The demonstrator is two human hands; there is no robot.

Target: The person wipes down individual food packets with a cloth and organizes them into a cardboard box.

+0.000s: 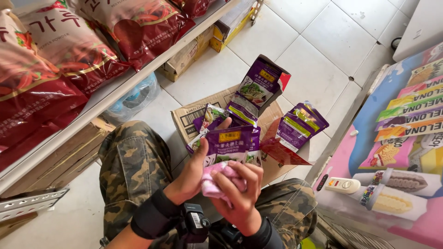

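Fingertips of the right hand [242, 191] curl and press a crumpled pink cloth [220, 180] against a flat purple foil sauce packet [229, 144]. The left hand [196, 168] pinches that packet, thumb up its edge. Both wrists rise from camouflage-trousered knees. Behind the packet lies an open brown cardboard box [191, 115] on white floor tiles [295, 60].

The left hand [193, 173] has its thumb up and fingers curled. The right hand [240, 196] is bent in close, touching it.
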